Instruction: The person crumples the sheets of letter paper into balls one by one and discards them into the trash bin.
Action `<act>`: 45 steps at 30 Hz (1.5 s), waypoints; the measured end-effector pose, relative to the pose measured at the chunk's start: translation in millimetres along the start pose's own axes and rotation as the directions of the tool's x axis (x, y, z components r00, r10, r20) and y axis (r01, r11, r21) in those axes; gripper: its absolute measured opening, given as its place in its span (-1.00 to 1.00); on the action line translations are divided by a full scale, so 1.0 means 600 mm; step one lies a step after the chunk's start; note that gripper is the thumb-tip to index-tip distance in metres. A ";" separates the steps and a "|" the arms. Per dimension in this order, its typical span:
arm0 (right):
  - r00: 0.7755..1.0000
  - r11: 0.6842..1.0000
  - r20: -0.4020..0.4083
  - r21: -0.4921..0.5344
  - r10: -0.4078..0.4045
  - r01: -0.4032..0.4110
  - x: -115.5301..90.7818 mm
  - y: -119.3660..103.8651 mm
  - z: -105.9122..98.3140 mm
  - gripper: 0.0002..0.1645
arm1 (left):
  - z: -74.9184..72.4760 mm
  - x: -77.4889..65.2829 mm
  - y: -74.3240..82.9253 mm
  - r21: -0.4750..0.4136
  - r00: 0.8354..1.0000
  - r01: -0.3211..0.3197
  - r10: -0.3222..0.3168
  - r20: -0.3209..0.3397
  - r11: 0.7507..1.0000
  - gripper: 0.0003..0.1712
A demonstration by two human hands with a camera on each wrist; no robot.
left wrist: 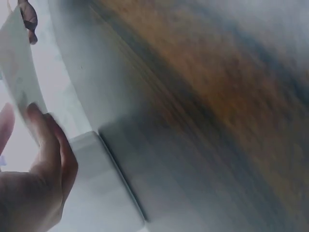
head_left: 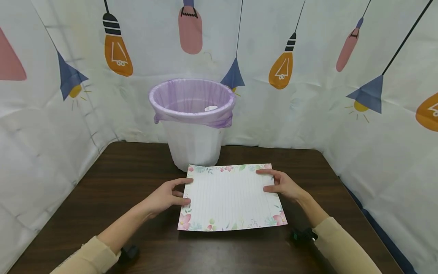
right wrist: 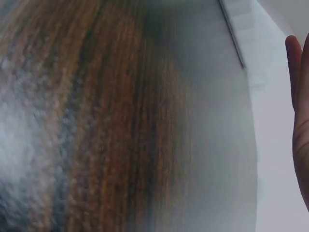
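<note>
A sheet of lined paper (head_left: 232, 198) with a floral border lies between my two hands, raised over the table with a dark shadow under its near edge. My left hand (head_left: 167, 198) pinches its left edge, with the thumb and a fingertip showing on top. On the opposite edge my right hand (head_left: 284, 184) holds it the same way, close to the far corner. In the left wrist view the sheet (left wrist: 21, 63) stands between the thumb and the fingers (left wrist: 50, 145). Only part of my right hand (right wrist: 301, 116) shows in the right wrist view, without the sheet.
Just behind the sheet stands a white trash bin (head_left: 195, 140) lined with a purple bag (head_left: 191, 118); a white scrap (head_left: 211, 108) shows inside. The dark wooden table (head_left: 137, 167) has rounded far corners. A white curtain (head_left: 308, 114) printed with lamps surrounds it.
</note>
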State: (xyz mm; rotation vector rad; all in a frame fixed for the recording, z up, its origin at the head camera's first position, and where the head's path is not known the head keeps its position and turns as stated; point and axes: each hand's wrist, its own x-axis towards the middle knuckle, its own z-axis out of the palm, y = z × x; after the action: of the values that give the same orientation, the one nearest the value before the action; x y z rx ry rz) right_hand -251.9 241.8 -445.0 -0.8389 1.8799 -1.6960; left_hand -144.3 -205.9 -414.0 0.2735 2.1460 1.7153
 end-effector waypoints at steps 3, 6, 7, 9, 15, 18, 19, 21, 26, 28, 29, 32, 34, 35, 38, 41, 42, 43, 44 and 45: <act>1.000 0.999 0.018 0.035 -0.001 0.001 -0.002 -0.002 0.002 -0.22 | 0.003 0.002 0.000 -0.063 1.000 -0.018 0.019 0.000 0.998 -0.22; 1.000 0.998 0.020 0.059 -0.010 0.009 -0.003 -0.005 0.007 -0.10 | 0.007 0.003 0.000 -0.072 0.999 -0.035 0.034 -0.017 0.997 -0.27; 1.000 0.998 0.018 0.067 -0.018 0.017 -0.002 -0.006 0.009 -0.06 | 0.008 0.004 -0.001 -0.069 0.999 -0.040 0.038 -0.025 0.997 -0.28; 0.999 0.996 0.000 0.078 -0.035 0.035 -0.001 -0.009 0.012 0.00 | 0.010 0.005 -0.002 -0.050 0.998 -0.049 0.046 -0.051 0.998 -0.29; 0.994 0.974 -0.101 0.218 -0.045 0.066 -0.001 -0.007 0.016 -0.16 | 0.014 0.008 -0.001 0.004 0.985 -0.049 0.049 -0.164 0.999 -0.30; 0.995 0.948 -0.089 0.310 -0.049 0.074 -0.003 -0.003 0.015 -0.32 | 0.013 0.007 0.000 0.005 0.978 -0.049 0.049 -0.203 0.999 -0.30; 0.996 0.943 -0.074 0.323 -0.057 0.078 -0.003 -0.001 0.014 -0.36 | 0.013 0.006 0.001 0.001 0.977 -0.051 0.050 -0.209 0.999 -0.30; 0.996 0.943 -0.027 0.320 -0.086 0.090 -0.005 0.003 0.013 -0.39 | 0.012 0.006 0.002 0.005 0.975 -0.051 0.051 -0.216 0.999 -0.31; 0.983 0.947 0.088 0.293 -0.163 0.130 -0.003 0.014 0.015 -0.26 | 0.016 0.010 0.004 0.017 0.974 -0.056 0.058 -0.220 0.998 -0.32; 0.976 0.943 0.121 0.302 -0.182 0.138 -0.001 0.016 0.019 -0.24 | 0.018 0.011 0.004 0.017 0.974 -0.057 0.060 -0.219 0.998 -0.32; 0.974 0.943 0.131 0.304 -0.183 0.137 0.000 0.017 0.022 -0.25 | 0.019 0.011 0.004 0.017 0.974 -0.058 0.060 -0.218 0.998 -0.32; 0.973 0.947 0.150 0.294 -0.176 0.126 0.003 0.013 0.033 -0.25 | 0.023 0.013 0.005 0.018 0.975 -0.065 0.067 -0.213 0.998 -0.32; 0.977 0.956 0.148 0.273 -0.151 0.107 0.005 0.008 0.040 -0.23 | 0.026 0.015 0.005 0.020 0.974 -0.074 0.077 -0.212 0.997 -0.32; 0.980 0.960 0.146 0.263 -0.137 0.095 0.007 0.006 0.043 -0.22 | 0.028 0.015 0.006 0.018 0.975 -0.079 0.081 -0.209 0.997 -0.32; 0.986 0.972 0.134 0.226 -0.097 0.065 0.011 0.002 0.052 -0.18 | 0.034 0.017 0.007 0.011 0.976 -0.095 0.095 -0.197 0.995 -0.31; 0.991 0.980 0.119 0.197 -0.058 0.034 0.019 -0.003 0.063 -0.14 | 0.040 0.020 0.010 0.018 0.977 -0.113 0.114 -0.182 0.993 -0.27; 0.993 0.983 0.112 0.182 -0.045 0.024 0.023 -0.005 0.068 -0.12 | 0.042 0.020 0.011 0.024 0.976 -0.120 0.122 -0.181 0.992 -0.27; 0.994 0.985 0.106 0.169 -0.035 0.017 0.027 -0.007 0.073 -0.10 | 0.044 0.021 0.012 0.028 0.975 -0.129 0.132 -0.178 0.991 -0.26; 0.995 0.988 0.097 0.153 -0.025 0.010 0.031 -0.009 0.078 -0.08 | 0.046 0.022 0.014 0.033 0.974 -0.138 0.142 -0.174 0.990 -0.26; 0.996 0.990 0.087 0.141 -0.017 0.004 0.036 -0.011 0.082 -0.05 | 0.048 0.023 0.015 0.038 0.974 -0.148 0.153 -0.169 0.988 -0.26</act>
State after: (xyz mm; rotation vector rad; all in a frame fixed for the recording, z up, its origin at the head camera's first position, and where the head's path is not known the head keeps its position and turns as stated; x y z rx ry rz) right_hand -231.9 191.2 -443.6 -0.8542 1.6791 -1.7455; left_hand -145.7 -172.8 -413.0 0.3127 2.3240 1.8580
